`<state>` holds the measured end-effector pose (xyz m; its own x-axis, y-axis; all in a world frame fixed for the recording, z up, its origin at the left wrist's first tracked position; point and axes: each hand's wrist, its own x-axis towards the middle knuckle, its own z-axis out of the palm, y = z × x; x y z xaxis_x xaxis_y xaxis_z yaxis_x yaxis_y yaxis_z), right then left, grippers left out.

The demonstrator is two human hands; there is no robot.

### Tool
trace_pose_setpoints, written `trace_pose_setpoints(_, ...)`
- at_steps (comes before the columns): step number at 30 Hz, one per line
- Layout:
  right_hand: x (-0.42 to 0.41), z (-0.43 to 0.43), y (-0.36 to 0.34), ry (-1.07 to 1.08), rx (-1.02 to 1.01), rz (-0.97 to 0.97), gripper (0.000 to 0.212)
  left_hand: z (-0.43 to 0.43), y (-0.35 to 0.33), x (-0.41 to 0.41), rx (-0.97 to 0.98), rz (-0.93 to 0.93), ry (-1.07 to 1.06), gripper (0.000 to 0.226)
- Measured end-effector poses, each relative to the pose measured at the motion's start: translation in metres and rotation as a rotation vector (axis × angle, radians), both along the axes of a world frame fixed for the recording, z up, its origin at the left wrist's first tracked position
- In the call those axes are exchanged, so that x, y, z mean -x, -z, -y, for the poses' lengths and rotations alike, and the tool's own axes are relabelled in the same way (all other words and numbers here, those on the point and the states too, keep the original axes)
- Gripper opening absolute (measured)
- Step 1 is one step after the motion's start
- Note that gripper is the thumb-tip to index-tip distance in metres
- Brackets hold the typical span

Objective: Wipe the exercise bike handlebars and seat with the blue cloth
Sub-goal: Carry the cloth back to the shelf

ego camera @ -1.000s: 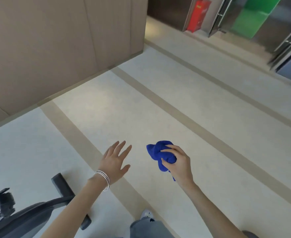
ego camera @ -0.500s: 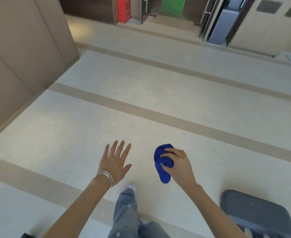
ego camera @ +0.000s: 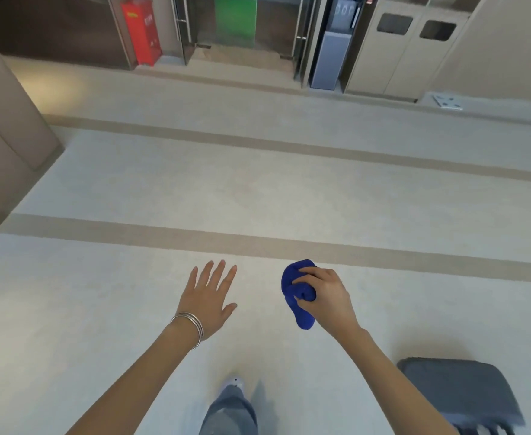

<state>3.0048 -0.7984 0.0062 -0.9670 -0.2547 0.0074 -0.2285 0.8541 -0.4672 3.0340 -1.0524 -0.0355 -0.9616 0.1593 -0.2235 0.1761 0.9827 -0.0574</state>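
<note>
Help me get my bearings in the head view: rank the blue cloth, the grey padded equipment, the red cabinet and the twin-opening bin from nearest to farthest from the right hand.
1. Blue cloth: bunched in the right hand itself.
2. Grey padded equipment: low right, beside the right forearm.
3. Twin-opening bin: far wall, right.
4. Red cabinet: far wall, left.

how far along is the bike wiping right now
Done: the blue cloth is picked up, bunched in the right hand. In hand: the person is standing on open floor, left hand open and empty. No handlebars or seat can be identified; only a grey padded piece shows at lower right, untouched. Left: nothing shows whether the handlebars or seat have been wiped.
</note>
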Motion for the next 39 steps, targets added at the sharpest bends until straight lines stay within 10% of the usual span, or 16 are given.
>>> trace_pose_setpoints(39,0.426,-0.206,0.012,0.232,0.028,0.113,0.027,-0.219,-0.009,0.486,-0.074,0.066,0.287,0.067)
